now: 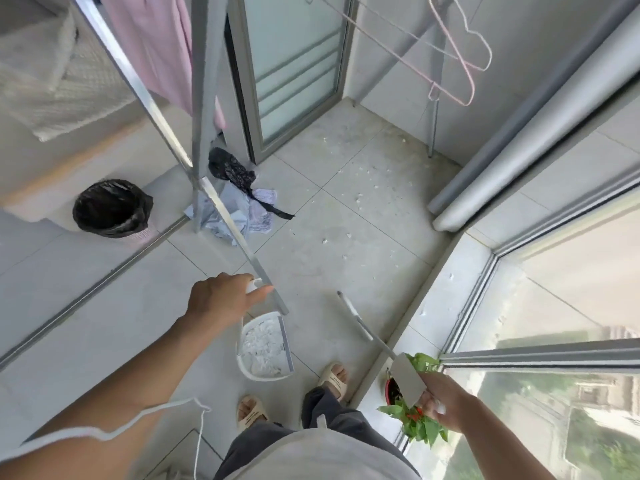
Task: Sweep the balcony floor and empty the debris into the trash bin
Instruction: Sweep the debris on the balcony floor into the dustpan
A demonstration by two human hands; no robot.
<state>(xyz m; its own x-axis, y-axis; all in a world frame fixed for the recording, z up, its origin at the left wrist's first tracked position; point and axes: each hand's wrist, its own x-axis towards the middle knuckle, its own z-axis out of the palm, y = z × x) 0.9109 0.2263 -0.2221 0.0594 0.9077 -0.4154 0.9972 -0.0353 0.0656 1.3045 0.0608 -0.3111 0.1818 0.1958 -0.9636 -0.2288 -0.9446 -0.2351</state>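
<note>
My left hand (221,299) grips the top of a white dustpan handle. The white dustpan (265,346) hangs below it near my feet, filled with white paper scraps. My right hand (441,398) is closed on the grey handle of a broom (374,336). Its thin grey head (353,315) rests on the floor just right of the dustpan. White scraps (360,195) lie scattered over the tiled balcony floor ahead. A trash bin (110,209) with a black liner stands at the left, beyond the door track.
A metal drying rack (204,133) with a pink cloth stands ahead, one leg crossing near my left hand. Crumpled papers and a black cloth (242,202) lie at its base. A potted plant (412,400) sits on the window ledge by my right hand.
</note>
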